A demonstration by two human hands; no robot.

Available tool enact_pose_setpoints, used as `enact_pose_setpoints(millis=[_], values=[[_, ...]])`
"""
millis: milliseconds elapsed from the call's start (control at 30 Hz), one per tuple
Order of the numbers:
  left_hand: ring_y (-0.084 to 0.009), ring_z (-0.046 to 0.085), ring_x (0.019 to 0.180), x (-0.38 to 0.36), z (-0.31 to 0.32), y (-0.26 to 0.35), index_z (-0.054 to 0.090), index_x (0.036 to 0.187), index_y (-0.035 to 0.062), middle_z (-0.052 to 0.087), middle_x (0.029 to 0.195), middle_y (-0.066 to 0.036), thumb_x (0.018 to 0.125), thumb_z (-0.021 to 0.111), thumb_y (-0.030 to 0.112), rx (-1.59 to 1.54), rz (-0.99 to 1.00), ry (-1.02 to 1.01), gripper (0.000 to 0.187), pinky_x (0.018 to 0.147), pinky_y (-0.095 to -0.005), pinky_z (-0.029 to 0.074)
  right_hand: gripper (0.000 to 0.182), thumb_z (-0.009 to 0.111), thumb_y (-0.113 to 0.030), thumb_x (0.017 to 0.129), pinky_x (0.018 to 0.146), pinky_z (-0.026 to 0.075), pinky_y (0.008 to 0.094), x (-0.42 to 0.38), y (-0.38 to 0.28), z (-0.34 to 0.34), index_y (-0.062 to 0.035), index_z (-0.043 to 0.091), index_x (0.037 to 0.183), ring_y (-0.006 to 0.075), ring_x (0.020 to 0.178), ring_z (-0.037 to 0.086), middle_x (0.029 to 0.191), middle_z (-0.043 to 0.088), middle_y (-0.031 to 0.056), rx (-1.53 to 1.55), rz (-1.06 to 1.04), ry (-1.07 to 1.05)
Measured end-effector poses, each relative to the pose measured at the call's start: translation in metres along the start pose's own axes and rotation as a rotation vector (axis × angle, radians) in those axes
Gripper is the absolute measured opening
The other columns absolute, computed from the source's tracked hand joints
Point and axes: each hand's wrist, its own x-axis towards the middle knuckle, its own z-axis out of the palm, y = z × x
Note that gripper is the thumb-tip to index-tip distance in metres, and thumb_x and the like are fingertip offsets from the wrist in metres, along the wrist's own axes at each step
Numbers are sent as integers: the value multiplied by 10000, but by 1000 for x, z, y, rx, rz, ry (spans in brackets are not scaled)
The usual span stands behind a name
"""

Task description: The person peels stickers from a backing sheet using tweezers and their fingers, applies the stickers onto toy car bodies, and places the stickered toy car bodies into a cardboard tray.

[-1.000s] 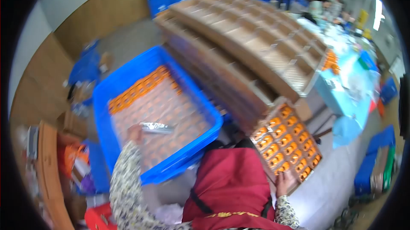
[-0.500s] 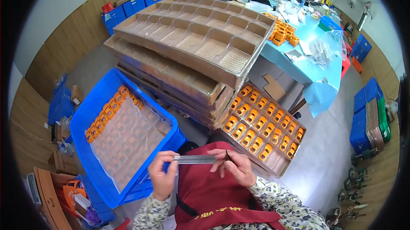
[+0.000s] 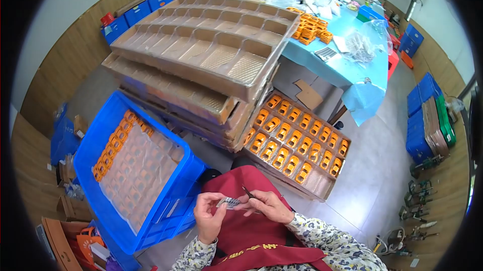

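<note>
Above my lap, my left hand (image 3: 209,219) pinches one end of a small sticker sheet (image 3: 231,202) with dark and silver rows. The fingertips of my right hand (image 3: 270,205) are close to the other end of the sheet. That hand also grips dark, thin-tipped tweezers (image 3: 248,192), pointing up and to the left. To the right, orange toy cars (image 3: 283,131) sit in rows in a compartment tray (image 3: 318,184). More orange toy cars (image 3: 111,146) line the far side of a blue crate (image 3: 132,247) on the left, beside a translucent sheet laid over the rest.
Brown compartment trays (image 3: 193,64) are stacked ahead. Behind them, a blue-covered table (image 3: 322,72) carries piled orange toy cars (image 3: 309,29), striped sheets (image 3: 327,54) and plastic bags (image 3: 362,47). People are at the far end. Blue crates (image 3: 420,115) stand along the right wall.
My view has shifted, so the surroundings sit further left. The sticker sheet is now tilted and appears shorter. My hands are closer together, and the tweezers point further left.
</note>
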Motion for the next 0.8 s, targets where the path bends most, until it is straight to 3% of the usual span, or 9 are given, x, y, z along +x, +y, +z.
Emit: enact_pose_setpoints(millis=[100, 233, 333, 400, 467, 533, 700, 800], values=[[-133, 594, 816, 1, 12, 7, 590, 834, -26, 625, 930, -81, 816, 619, -44, -163, -70, 97, 38, 730, -260, 483, 334, 389, -192, 1018, 838, 544, 312, -3, 0, 2, 71, 494, 1194, 251, 1097, 605, 1199, 569, 178, 50, 19, 16], [-119, 580, 811, -6, 1, -12, 602, 877, -31, 612, 896, -69, 829, 612, -25, 17, -88, -48, 49, 716, -251, 475, 340, 384, -195, 1019, 846, 541, 314, -6, 2, 4, 77, 491, 1194, 248, 1084, 612, 1201, 566, 177, 129, 1, 17], [-94, 562, 770, -7, -8, -23, 607, 899, -27, 597, 814, -38, 846, 607, 7, 164, -112, -44, 62, 684, -228, 460, 328, 415, -213, 1012, 825, 543, 281, -5, 9, 6, 66, 490, 1169, 213, 1043, 627, 1068, 634, 161, 169, 52, 4], [-62, 527, 686, -6, -6, -23, 605, 888, -13, 585, 742, -3, 854, 617, 41, 150, -201, 45, 64, 612, -201, 424, 299, 414, -186, 1010, 788, 535, 259, -2, 3, 10, 52, 490, 1175, 171, 943, 647, 1033, 632, 142, 114, 5, 69], [-36, 493, 616, -6, -7, -29, 619, 894, -7, 582, 711, 22, 853, 635, 55, -2, -248, 100, 76, 550, -191, 386, 267, 422, -152, 998, 712, 521, 275, -2, -11, 3, 48, 481, 1165, 174, 813, 642, 984, 627, 155, -132, 205, 86], [-55, 504, 639, -8, -6, -35, 624, 921, -22, 598, 763, -5, 864, 600, 12, -129, -277, 117, 71, 561, -210, 387, 216, 467, -102, 962, 658, 501, 331, 5, -6, 3, 42, 464, 1122, 222, 746, 619, 909, 611, 169, -705, -316, 283], [-55, 507, 640, -7, -2, -33, 623, 896, -11, 609, 772, -9, 870, 595, 17, -177, -318, 156, 48, 562, -209, 386, 243, 548, -63, 901, 666, 476, 334, 3, -12, 20, 33, 477, 1113, 209, 725, 592, 822, 585, 138, -553, -132, 387], [-50, 508, 645, -7, -3, -36, 622, 883, -12, 612, 775, -6, 876, 587, 21, -185, -281, 170, 49, 564, -209, 386, 239, 569, -3, 859, 651, 471, 342, 5, -2, 20, -2, 467, 1075, 256, 719, 591, 810, 552, 144, -776, -302, 297]])
